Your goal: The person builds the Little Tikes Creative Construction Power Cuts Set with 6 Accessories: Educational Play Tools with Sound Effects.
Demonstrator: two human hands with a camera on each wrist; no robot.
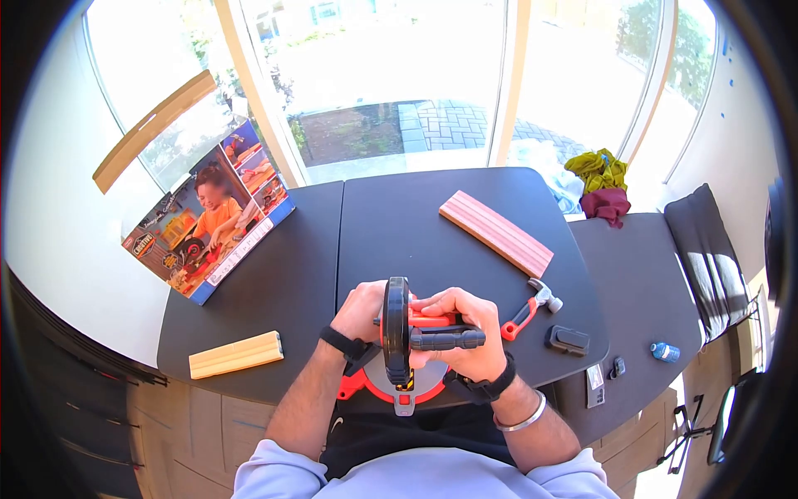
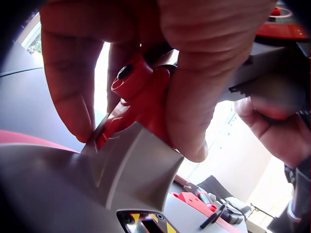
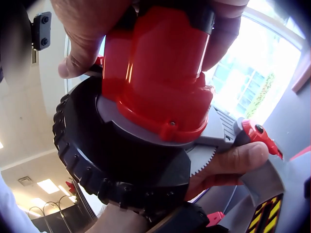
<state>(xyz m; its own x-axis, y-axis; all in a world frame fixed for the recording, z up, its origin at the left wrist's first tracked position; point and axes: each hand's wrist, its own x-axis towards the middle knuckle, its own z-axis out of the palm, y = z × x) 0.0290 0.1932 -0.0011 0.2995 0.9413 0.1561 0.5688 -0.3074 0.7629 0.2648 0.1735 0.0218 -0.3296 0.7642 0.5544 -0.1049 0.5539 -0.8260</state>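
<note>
A toy miter saw stands at the table's front edge, its black blade guard (image 1: 397, 333) upright above a round grey and red base (image 1: 353, 383). My left hand (image 1: 359, 312) is behind the guard; in the left wrist view its thumb and fingers pinch the red pivot piece (image 2: 146, 104) just above the grey base (image 2: 146, 165). With my right hand (image 1: 472, 328) I grip the saw head by its red motor housing (image 3: 155, 73), beside the black handle (image 1: 449, 337). A grey toothed blade (image 3: 201, 158) shows below the guard in the right wrist view.
On the right lie a striped reddish plank (image 1: 497, 233), a toy hammer (image 1: 524, 316) and a black case (image 1: 568, 339). A pale wooden block (image 1: 236, 356) lies on the left, with a picture box (image 1: 212, 216) behind it. A bottle (image 1: 665, 352) is farther right.
</note>
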